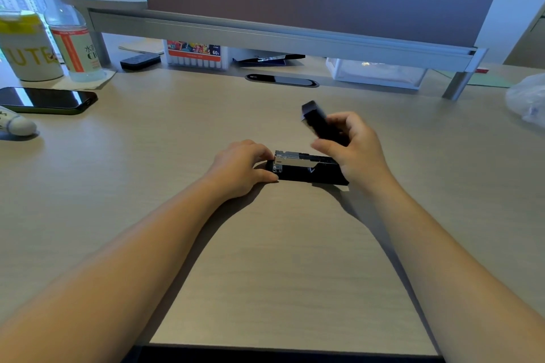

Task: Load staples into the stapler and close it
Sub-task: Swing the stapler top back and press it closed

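A black stapler (pixel 306 169) lies on the light wood desk (pixel 265 259), its long side across my view. Its silver metal magazine (pixel 290 160) is exposed and points left. The black top cover (pixel 315 121) is swung up and tilts back to the upper left. My right hand (pixel 351 147) grips that cover from the right, thumb and fingers around it. My left hand (pixel 241 168) rests on the desk and holds the stapler's left end at the base. I cannot tell whether staples sit in the magazine.
A black phone (pixel 47 100) lies at the far left, with a tube (pixel 14 124) near it. A bottle (pixel 73 38) and a cup (pixel 26 47) stand at the back left. A marker box (pixel 194 56), a clear bin (pixel 377 72) and a plastic bag (pixel 528 100) line the back and right.
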A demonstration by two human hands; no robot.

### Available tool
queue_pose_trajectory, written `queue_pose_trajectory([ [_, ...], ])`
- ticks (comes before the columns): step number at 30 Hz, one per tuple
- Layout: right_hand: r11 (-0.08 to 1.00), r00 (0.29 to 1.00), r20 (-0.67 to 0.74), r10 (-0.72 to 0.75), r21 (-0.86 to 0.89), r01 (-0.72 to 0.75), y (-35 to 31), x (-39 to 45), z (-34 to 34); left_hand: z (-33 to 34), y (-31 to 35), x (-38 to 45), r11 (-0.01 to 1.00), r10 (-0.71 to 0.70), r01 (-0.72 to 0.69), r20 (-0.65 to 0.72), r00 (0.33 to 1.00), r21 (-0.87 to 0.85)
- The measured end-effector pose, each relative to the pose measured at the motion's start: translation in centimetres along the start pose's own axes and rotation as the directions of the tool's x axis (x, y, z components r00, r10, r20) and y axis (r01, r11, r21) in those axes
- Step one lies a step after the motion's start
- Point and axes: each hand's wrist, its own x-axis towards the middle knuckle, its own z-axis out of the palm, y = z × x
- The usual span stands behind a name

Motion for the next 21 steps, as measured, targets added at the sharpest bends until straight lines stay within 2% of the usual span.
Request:
queue_pose_trajectory([
  [5,0.961,0.987,0.150,-0.065,-0.257,0.102,-0.2,-0.1,0.7,0.1,0.1,0.0,1.000,-0.003,0.003,-0.012,1.000,-0.015],
  [13,0.903,0.979,0.200,-0.044,-0.411,0.125,0.0,-0.3,0.7,0.3,0.0,0.1,0.998,0.000,0.000,0.012,1.000,-0.063],
  [15,0.917,0.982,0.188,0.010,-0.394,0.066,0.5,-0.5,0.0,0.0,-0.3,0.0,0.970,-0.026,0.042,0.071,0.997,-0.238],
  [18,0.943,0.977,0.174,0.127,-0.327,-0.064,1.5,-1.0,-1.5,-0.5,-0.2,0.0,0.818,-0.058,0.085,0.066,0.996,-0.569],
  [21,0.941,0.973,0.164,0.163,-0.321,-0.104,2.1,-1.4,-1.8,-0.4,0.8,0.4,0.725,-0.121,0.145,0.082,0.989,-0.673],
])
